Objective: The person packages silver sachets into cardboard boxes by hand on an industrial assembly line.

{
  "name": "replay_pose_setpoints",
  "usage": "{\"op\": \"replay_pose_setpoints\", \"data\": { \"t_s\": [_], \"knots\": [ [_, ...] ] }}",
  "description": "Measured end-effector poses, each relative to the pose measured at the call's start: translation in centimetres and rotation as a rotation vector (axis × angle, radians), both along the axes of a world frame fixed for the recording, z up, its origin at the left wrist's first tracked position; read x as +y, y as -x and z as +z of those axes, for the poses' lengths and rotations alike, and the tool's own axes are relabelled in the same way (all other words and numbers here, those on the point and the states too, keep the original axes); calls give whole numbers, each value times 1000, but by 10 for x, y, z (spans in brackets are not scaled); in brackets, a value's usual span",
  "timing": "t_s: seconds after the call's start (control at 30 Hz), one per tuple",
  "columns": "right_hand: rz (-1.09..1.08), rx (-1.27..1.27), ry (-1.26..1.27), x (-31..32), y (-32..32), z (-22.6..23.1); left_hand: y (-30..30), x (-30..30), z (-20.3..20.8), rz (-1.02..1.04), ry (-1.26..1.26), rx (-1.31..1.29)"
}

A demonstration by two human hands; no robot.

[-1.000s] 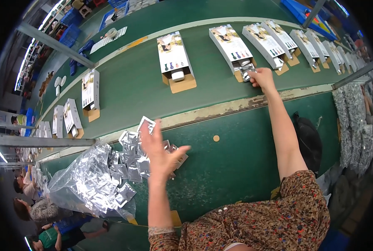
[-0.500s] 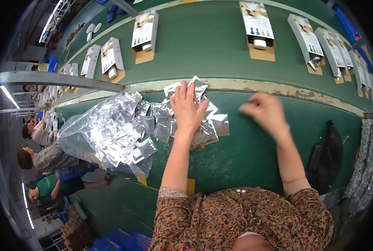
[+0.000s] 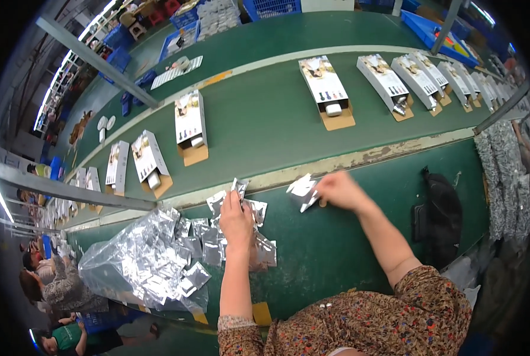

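Note:
My right hand (image 3: 341,191) is closed in a pinch on silver foil packets (image 3: 303,193), held over the green bench near its far ledge. Two or more seem to overlap there; the exact number is unclear. My left hand (image 3: 237,224) rests over a loose pile of the same square packets (image 3: 266,252). Its fingers are drawn together at a tilted packet (image 3: 239,187) by the fingertips and seem to grip it. To the left, a clear plastic bag (image 3: 107,261) lies on its side, many packets spilling from its mouth.
Beyond the ledge (image 3: 288,175), a green conveyor belt (image 3: 253,113) carries open white boxes, among them one box (image 3: 324,86) and another (image 3: 189,121). A black bag (image 3: 443,219) lies at the right of the bench. Other people sit along the left side.
My view has shifted up and right, showing more of the belt. My right hand, blurred and without visible packets before, now holds foil packets. My left fingers have drawn together.

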State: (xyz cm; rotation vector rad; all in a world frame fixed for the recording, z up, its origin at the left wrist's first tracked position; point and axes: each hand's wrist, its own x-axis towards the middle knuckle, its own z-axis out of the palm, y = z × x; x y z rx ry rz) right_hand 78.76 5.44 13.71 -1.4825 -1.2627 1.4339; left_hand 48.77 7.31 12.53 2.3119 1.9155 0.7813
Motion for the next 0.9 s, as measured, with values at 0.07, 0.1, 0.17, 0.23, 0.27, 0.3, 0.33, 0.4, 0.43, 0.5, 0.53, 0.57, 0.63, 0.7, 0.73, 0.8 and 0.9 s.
{"op": "replay_pose_setpoints", "data": {
  "t_s": [0.07, 0.1, 0.17, 0.23, 0.27, 0.3, 0.33, 0.4, 0.43, 0.5, 0.53, 0.57, 0.63, 0.7, 0.73, 0.8, 0.9],
  "knots": [
    [-332, -48, -9, 28, -42, 12, 7, -2, 5, 11, 36, 1],
    [-440, -174, -123, 43, -73, -1, 8, -3, 9, -4, 15, -17],
    [-593, -391, -170, 71, -118, -17, 10, -6, 17, -23, -9, -40],
    [-665, -775, -154, 97, -131, -20, 22, -7, 21, -37, -32, -60],
    [-688, -743, -130, 109, -134, -21, 24, -9, 24, 0, 22, -80],
    [-707, -709, -109, 123, -134, -21, 27, -9, 28, 8, 22, -79],
    [-686, -639, -146, 133, -137, -26, 31, -9, 29, 18, 15, -142],
    [-721, -396, -206, 141, -136, -34, 36, -10, 31, 79, -21, -229],
    [-691, -315, -292, 141, -123, -37, 43, -11, 39, 120, -8, -357],
    [-626, -389, -244, 113, -131, -43, 40, -25, 52, 205, 1, -618],
    [-670, -275, -335, 95, -103, -29, 48, -24, 68, 238, 6, -815],
    [-634, -124, -316, 81, -111, -36, 34, -25, 70, 213, -21, -1045],
    [-468, -29, -234, 42, -89, -22, -2, -24, 75, 256, 67, -1710],
    [-299, 14, -115, 12, -43, 1, -10, -24, 65, 62, 194, -2009],
    [-173, 49, -50, 7, -9, 16, -8, -26, 66, 80, 224, -2057],
    [-9, 78, -19, -2, 44, 39, -15, -30, 59, 158, 229, -2176],
    [184, 166, 24, -1, 81, 45, -33, -33, 41, 144, 339, -2219]
  ]
}}
